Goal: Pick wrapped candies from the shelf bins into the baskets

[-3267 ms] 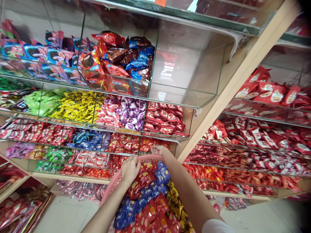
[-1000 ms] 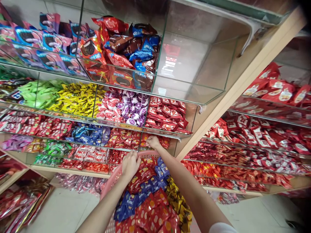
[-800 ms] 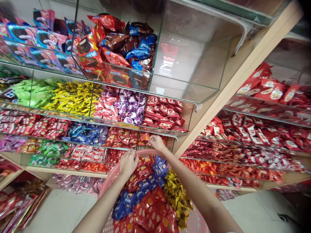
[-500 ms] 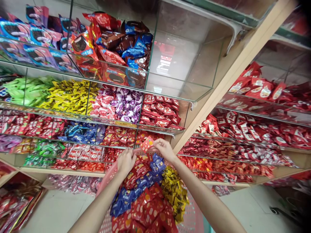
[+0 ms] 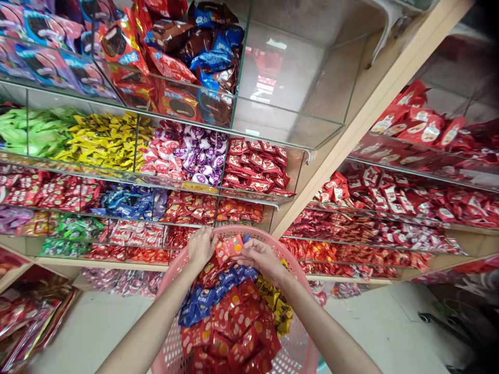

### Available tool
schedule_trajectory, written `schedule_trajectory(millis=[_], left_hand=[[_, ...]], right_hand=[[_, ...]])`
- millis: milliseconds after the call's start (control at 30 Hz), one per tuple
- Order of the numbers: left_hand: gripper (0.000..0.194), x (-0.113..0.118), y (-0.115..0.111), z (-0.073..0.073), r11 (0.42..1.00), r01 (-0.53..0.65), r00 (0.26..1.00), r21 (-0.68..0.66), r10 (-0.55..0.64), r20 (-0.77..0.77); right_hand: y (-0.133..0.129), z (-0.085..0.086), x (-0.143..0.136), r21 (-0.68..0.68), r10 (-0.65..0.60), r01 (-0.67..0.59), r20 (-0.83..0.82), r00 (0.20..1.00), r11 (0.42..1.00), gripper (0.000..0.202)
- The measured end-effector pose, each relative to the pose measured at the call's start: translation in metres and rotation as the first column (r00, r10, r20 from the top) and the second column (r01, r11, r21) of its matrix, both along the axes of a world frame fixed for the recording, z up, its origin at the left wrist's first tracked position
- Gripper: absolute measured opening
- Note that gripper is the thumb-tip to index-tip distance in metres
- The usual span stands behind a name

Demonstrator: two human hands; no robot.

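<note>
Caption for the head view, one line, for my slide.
Left hand grips the rim of a pink basket; right hand holds a red packet over it.

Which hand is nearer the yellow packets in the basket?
Right. Your right hand is over the yellow packets' far end, pinching a red packet; your left hand grips the basket's rim, farther left.

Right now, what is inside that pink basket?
The pink basket holds blue packets, red packets and yellow packets. Part of the contents is hidden by the right hand, and whatever lies beneath the top packets cannot be seen.
</note>
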State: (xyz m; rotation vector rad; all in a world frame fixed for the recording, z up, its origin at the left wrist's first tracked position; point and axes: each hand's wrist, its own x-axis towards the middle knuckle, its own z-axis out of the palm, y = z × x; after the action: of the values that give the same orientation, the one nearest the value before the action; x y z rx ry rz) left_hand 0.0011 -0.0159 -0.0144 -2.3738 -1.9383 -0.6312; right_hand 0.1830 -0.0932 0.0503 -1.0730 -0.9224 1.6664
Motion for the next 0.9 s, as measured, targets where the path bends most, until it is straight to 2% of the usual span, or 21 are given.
schedule_trajectory(millis=[167,300,367,467,533,667,767,900], left_hand=[[0.02,0.001,0.001,0.0,1.0,-0.009,1.0,-0.009,0.009,-0.002],[0.02,0.002,0.001,0.0,1.0,-0.016,1.0,-0.019,0.016,0.003],[0.02,0.002,0.001,0.0,1.0,-0.02,1.0,-0.023,0.02,0.004],[0.02,0.003,0.001,0.001,0.999,-0.023,1.0,-0.031,0.023,0.005],[0.021,0.003,0.0,0.001,0.999,-0.022,1.0,-0.036,0.022,0.006],[0.021,0.002,0.0,0.002,0.999,-0.024,1.0,-0.042,0.024,0.003],[0.02,0.002,0.0,0.002,0.999,-0.023,1.0,-0.044,0.023,0.0],[0.02,0.002,-0.001,0.002,0.998,-0.023,1.0,-0.05,0.023,0.0]], right_hand=[[-0.026,-0.007,-0.005,-0.143,0.22,-0.202,0.126,0.967,0.969,0.028],[-0.05,-0.02,-0.002,-0.231,0.261,-0.223,0.148,0.954,0.947,0.025],[-0.06,-0.025,0.001,-0.251,0.271,-0.233,0.129,0.954,0.939,0.031],[-0.07,-0.028,0.002,-0.251,0.302,-0.265,0.119,0.946,0.931,0.043],[-0.076,-0.029,-0.002,-0.25,0.327,-0.288,0.133,0.936,0.925,0.044],[-0.083,-0.032,-0.013,-0.245,0.388,-0.332,0.239,0.89,0.911,0.025],[-0.086,-0.031,-0.017,-0.214,0.381,-0.323,0.355,0.854,0.922,0.011],[-0.089,-0.029,-0.017,-0.159,0.346,-0.308,0.418,0.84,0.938,0.009]])
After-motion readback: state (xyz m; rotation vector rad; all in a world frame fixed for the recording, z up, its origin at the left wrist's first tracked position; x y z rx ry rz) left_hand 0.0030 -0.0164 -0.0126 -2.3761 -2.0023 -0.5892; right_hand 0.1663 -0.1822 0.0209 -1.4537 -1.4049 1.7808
